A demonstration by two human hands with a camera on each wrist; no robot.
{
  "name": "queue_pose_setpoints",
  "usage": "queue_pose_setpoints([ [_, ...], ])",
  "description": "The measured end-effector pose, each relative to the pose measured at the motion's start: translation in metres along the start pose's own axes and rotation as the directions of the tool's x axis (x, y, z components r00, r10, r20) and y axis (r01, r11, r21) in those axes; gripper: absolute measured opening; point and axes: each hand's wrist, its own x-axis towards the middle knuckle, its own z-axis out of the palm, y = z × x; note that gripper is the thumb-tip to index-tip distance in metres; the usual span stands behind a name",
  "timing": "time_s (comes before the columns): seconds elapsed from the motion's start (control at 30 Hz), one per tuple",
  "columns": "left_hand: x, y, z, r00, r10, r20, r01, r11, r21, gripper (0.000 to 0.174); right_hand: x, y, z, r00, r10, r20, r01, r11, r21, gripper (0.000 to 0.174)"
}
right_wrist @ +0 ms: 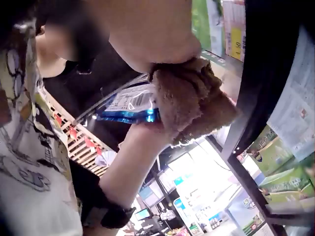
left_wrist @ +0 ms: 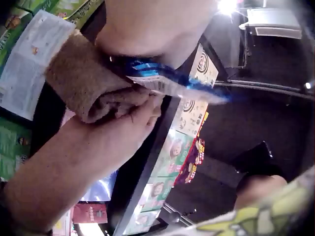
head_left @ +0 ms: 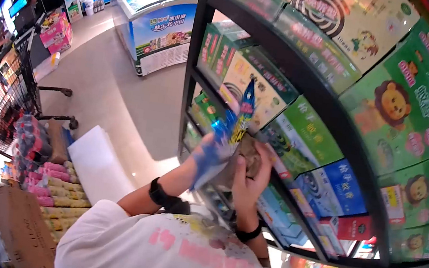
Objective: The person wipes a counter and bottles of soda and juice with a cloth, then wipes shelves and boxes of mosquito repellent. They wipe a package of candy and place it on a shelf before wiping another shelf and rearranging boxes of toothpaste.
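Observation:
My left hand point(left_wrist: 152, 29) grips a shiny blue plastic packet point(head_left: 245, 111), its pointed end sticking up in the head view. White printing and a barcode show on the packet's pale side in the right wrist view. In my right hand point(head_left: 249, 184) is a folded brown cloth point(left_wrist: 83, 73) with a fuzzy, towel-like surface, thumb laid across it. Both hands are close together before the shelf, and the packet overlaps the cloth's edge in the left wrist view. My left fingers are partly hidden behind the packet and blurred.
A black shelf rack point(head_left: 357, 117) with boxes of mosquito coils stands close on the right. Behind it is an ice-cream freezer point(head_left: 157, 31). A shopping cart point(head_left: 11, 96), an opened cardboard box point(head_left: 18, 227) and a white panel point(head_left: 104, 165) are on the left.

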Motion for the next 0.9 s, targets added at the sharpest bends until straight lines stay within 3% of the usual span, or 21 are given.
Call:
queue_pose_setpoints([
  [0.03, 0.001, 0.009, 0.003, 0.925, -0.371, 0.076, 0.373, 0.857, -0.355, 0.021, -0.013, 0.016, 0.001, 1.0, -0.025, 0.012, 0.025, 1.0, -0.015, 0.034],
  [0.07, 0.007, 0.014, 0.004, 0.925, -0.379, 0.012, 0.361, 0.872, -0.33, 0.021, -0.033, 0.045, 0.003, 0.974, 0.227, 0.004, -0.221, 0.944, 0.246, 0.034],
  [0.1, 0.012, -0.008, -0.012, 0.951, -0.308, 0.01, 0.304, 0.931, -0.201, 0.02, -0.043, 0.06, 0.003, 0.885, 0.461, 0.064, -0.431, 0.761, 0.485, 0.034],
  [0.17, 0.027, 0.0, -0.027, 0.981, -0.19, -0.048, 0.171, 0.95, -0.263, 0.021, -0.033, 0.043, -0.003, 0.967, 0.203, 0.157, -0.235, 0.947, 0.221, 0.034],
  [0.23, 0.04, 0.029, -0.031, 0.977, -0.192, -0.092, 0.158, 0.944, -0.291, 0.02, -0.029, 0.033, 0.001, 0.909, 0.382, 0.165, -0.415, 0.861, 0.292, 0.035],
  [0.3, 0.053, 0.043, -0.039, 0.977, -0.207, -0.049, 0.177, 0.919, -0.352, 0.021, -0.024, 0.032, -0.001, 0.911, 0.39, 0.13, -0.41, 0.888, 0.208, 0.034],
  [0.37, 0.068, 0.036, -0.054, 0.996, -0.08, -0.044, 0.075, 0.991, -0.113, 0.027, -0.018, 0.033, -0.006, 0.906, 0.4, 0.141, -0.423, 0.88, 0.218, 0.034],
  [0.4, 0.068, 0.04, -0.056, 0.995, -0.092, -0.042, 0.088, 0.991, -0.099, 0.027, -0.013, 0.025, -0.01, 0.94, 0.322, 0.115, -0.336, 0.932, 0.134, 0.035],
  [0.47, 0.066, 0.055, -0.054, 0.996, -0.032, -0.08, 0.038, 0.997, 0.074, 0.036, -0.013, 0.031, -0.013, 0.928, 0.362, 0.091, -0.373, 0.902, 0.218, 0.035],
  [0.5, 0.065, 0.062, -0.05, 0.996, -0.045, -0.076, 0.051, 0.995, 0.086, 0.036, -0.011, 0.031, -0.016, 0.931, 0.356, 0.079, -0.365, 0.897, 0.25, 0.035],
  [0.57, 0.065, 0.071, -0.043, 0.991, -0.017, -0.133, 0.003, 0.995, -0.101, 0.045, -0.006, 0.031, -0.018, 0.959, 0.283, 0.019, -0.281, 0.938, 0.204, 0.034],
  [0.63, 0.073, 0.07, -0.043, 0.989, -0.003, -0.151, -0.003, 0.999, -0.038, 0.051, -0.008, 0.036, -0.018, 0.939, 0.344, 0.022, -0.334, 0.893, 0.3, 0.033],
  [0.7, 0.085, 0.083, -0.03, 0.996, 0.011, -0.089, -0.032, 0.971, -0.236, 0.055, -0.005, 0.032, -0.019, 0.939, 0.345, 0.015, -0.333, 0.894, 0.299, 0.032],
  [0.73, 0.095, 0.083, -0.026, 0.99, 0.091, -0.105, -0.099, 0.992, -0.073, 0.047, -0.004, 0.03, -0.02, 0.943, 0.333, 0.017, -0.323, 0.899, 0.296, 0.032],
  [0.77, 0.104, 0.085, -0.029, 0.991, 0.09, -0.096, -0.098, 0.992, -0.08, 0.047, -0.005, 0.03, -0.021, 0.943, 0.333, 0.008, -0.321, 0.901, 0.291, 0.032],
  [0.83, 0.121, 0.087, -0.039, 0.96, -0.085, 0.267, 0.091, 0.996, -0.01, 0.039, -0.005, 0.032, -0.023, 0.941, 0.338, 0.03, -0.329, 0.887, 0.325, 0.032],
  [0.87, 0.127, 0.085, -0.035, 0.969, -0.096, 0.226, 0.127, 0.984, -0.128, 0.034, -0.004, 0.031, -0.024, 0.954, 0.299, 0.022, -0.293, 0.914, 0.281, 0.032],
  [0.9, 0.134, 0.084, -0.036, 0.963, -0.117, 0.242, 0.147, 0.983, -0.112, 0.035, -0.003, 0.03, -0.025, 0.955, 0.296, 0.017, -0.289, 0.916, 0.278, 0.032],
])
